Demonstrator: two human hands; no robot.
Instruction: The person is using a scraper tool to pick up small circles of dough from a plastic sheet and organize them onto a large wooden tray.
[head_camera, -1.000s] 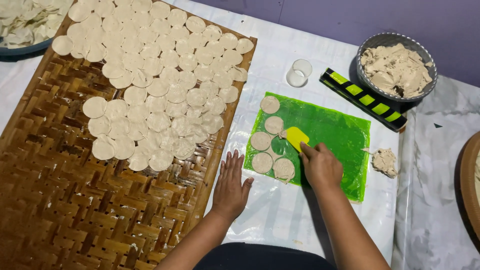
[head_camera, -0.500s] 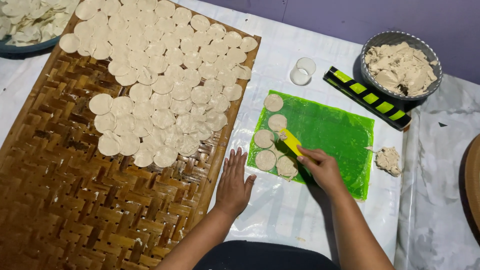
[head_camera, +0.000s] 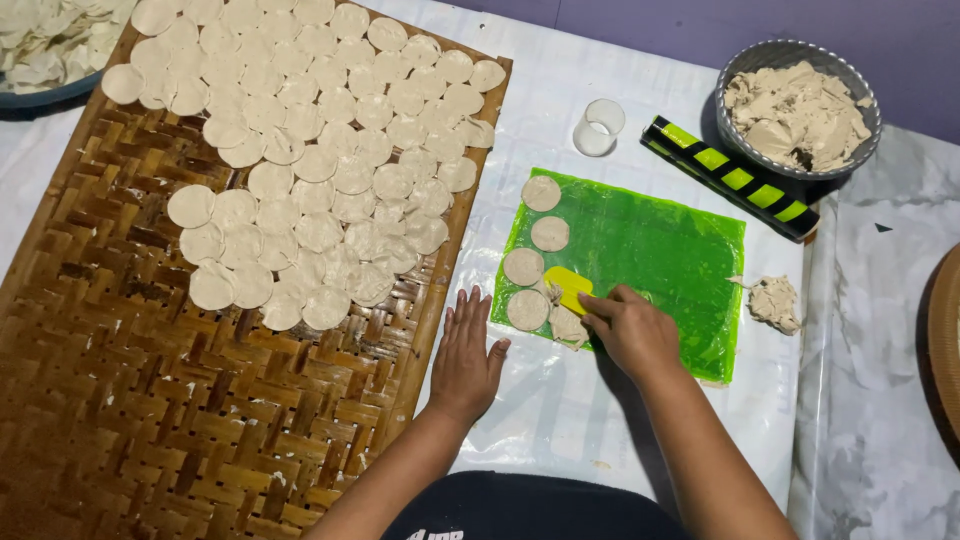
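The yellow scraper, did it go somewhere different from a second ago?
Yes. The right hand slid the yellow scraper down the green sheet, toward the person, to the lowest dough circles. It kept hold throughout. The left hand stayed flat by the woven tray; the dough bowl did not move.

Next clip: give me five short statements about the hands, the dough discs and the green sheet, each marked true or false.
1. The right hand holds a yellow scraper on the green sheet. True.
2. The left hand grips a dough disc. False: it lies flat and open on the white plastic cover, beside the woven bamboo tray.
3. The dough discs on the sheet line its left edge. True.
4. The bowl of dough stands on the tray. False: it stands beyond the sheet, at the far right.
5. The tray is covered with discs from end to end. False: its near part is bare.
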